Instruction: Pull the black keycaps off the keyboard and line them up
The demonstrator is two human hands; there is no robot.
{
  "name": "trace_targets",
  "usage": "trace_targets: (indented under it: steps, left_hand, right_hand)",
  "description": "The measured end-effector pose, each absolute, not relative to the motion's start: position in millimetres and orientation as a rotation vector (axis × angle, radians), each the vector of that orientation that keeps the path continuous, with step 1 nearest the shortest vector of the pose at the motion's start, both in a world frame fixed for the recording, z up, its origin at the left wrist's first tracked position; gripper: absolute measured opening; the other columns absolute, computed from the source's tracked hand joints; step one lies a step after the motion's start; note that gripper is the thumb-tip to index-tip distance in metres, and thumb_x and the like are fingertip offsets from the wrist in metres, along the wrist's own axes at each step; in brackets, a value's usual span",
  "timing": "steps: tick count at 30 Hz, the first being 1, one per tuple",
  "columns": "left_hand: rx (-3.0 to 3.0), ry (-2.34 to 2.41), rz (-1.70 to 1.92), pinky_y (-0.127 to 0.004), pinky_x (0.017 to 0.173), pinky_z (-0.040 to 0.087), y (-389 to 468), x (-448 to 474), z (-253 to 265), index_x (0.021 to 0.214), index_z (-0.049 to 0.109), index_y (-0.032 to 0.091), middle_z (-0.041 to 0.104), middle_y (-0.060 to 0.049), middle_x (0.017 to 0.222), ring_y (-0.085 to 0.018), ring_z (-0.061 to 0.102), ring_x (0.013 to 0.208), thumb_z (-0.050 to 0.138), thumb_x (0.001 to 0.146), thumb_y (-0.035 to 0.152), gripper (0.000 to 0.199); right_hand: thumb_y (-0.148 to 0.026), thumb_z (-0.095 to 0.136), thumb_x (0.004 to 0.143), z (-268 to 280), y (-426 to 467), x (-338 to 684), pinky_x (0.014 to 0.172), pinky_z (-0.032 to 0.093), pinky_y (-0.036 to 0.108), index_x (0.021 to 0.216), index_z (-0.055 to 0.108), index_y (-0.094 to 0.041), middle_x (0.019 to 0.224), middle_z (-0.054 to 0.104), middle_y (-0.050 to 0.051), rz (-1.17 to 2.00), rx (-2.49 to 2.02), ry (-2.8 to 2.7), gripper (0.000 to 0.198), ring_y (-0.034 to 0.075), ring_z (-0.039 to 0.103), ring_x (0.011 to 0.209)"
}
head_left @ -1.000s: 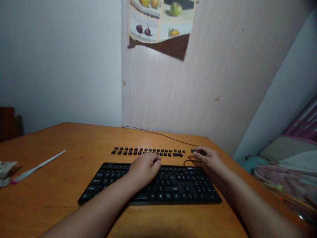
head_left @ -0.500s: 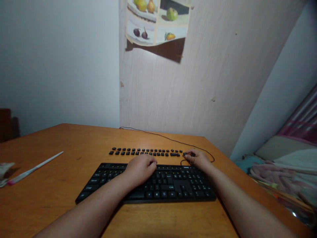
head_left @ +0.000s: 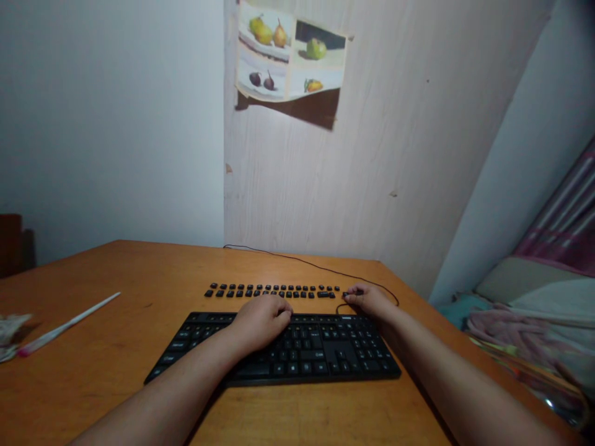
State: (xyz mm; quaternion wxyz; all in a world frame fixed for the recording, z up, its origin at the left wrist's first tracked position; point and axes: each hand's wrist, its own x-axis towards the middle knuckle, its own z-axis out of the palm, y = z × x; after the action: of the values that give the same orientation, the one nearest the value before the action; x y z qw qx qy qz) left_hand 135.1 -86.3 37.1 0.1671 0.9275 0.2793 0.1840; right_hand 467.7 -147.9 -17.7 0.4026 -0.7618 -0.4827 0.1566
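A black keyboard [head_left: 304, 353] lies on the wooden table, with its top-row keys off and bare key posts showing. My left hand [head_left: 263, 319] rests over the middle of its upper part, fingers curled; whatever those fingers hold, if anything, is hidden. Behind the keyboard, loose black keycaps [head_left: 283, 288] lie in two long rows. At the right end of the nearer row, my right hand [head_left: 369, 300] pinches a small black keycap [head_left: 344, 295] between thumb and fingers, close to the table top. My left forearm covers part of the keyboard's left side.
A thin black cable [head_left: 320, 265] runs from the keyboard along the table's back. To the left lie a white stick with a pink end [head_left: 69, 323] and a crumpled pale item [head_left: 12, 334]. A fruit picture [head_left: 288, 56] hangs on the wall; bedding [head_left: 515, 316] is at right.
The view has tilted up slightly, so the table sits a little lower. My right hand has stayed at the keycap by the row's end. My left hand keeps its place on the keyboard.
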Motion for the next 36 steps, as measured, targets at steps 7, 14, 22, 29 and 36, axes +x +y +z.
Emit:
trace_targets:
  steps: [7,14,22,29,36]
  left_hand:
    - [2.64,0.747,0.542,-0.03,0.078,0.046,-86,133,37,0.092,0.074,0.021,0.072,-0.007,0.099,-0.023,0.064,0.092,0.046,0.087,0.034,0.031]
    - [2.66,0.739,0.531,-0.031,0.081,0.046,-88,133,38,0.094,0.074,0.021,0.072,-0.007,0.098,-0.023,0.064,0.093,0.046,0.087,0.032,0.031]
    - [2.672,0.712,0.538,-0.032,0.082,0.047,-87,132,36,0.096,0.073,0.021,0.071,-0.007,0.101,-0.023,0.063,0.095,0.046,0.087,0.031,0.03]
    - [2.714,0.709,0.518,-0.032,0.08,0.048,-85,133,34,0.097,0.073,0.023,0.072,-0.005,0.099,-0.023,0.064,0.093,0.045,0.087,0.031,0.03]
    - [2.719,0.719,0.499,-0.031,0.079,0.048,-88,133,36,0.094,0.074,0.024,0.073,-0.004,0.098,-0.022,0.065,0.092,0.047,0.084,0.027,0.029]
  right_hand:
    - [-0.027,0.074,0.063,-16,-132,468,0.045,0.031,0.021,0.073,0.067,-0.018,0.055,0.061,-0.003,0.396,-1.965,-1.228,0.016,0.01,0.047,0.046]
    - [-0.022,0.073,0.062,-26,-120,470,0.051,0.035,0.021,0.075,0.069,-0.018,0.058,0.062,-0.003,0.362,-1.958,-1.292,0.014,0.01,0.05,0.052]
    - [-0.021,0.071,0.064,-23,-127,473,0.053,0.038,0.022,0.076,0.071,-0.018,0.062,0.065,0.0,0.383,-1.962,-1.316,0.013,0.013,0.054,0.056]
    - [-0.022,0.074,0.064,-22,-128,471,0.061,0.045,0.024,0.084,0.072,-0.018,0.071,0.07,0.002,0.398,-1.95,-1.333,0.02,0.015,0.061,0.064]
    - [-0.026,0.077,0.063,-13,-139,470,0.066,0.048,0.026,0.086,0.072,-0.019,0.079,0.072,0.004,0.396,-1.939,-1.384,0.024,0.018,0.064,0.072]
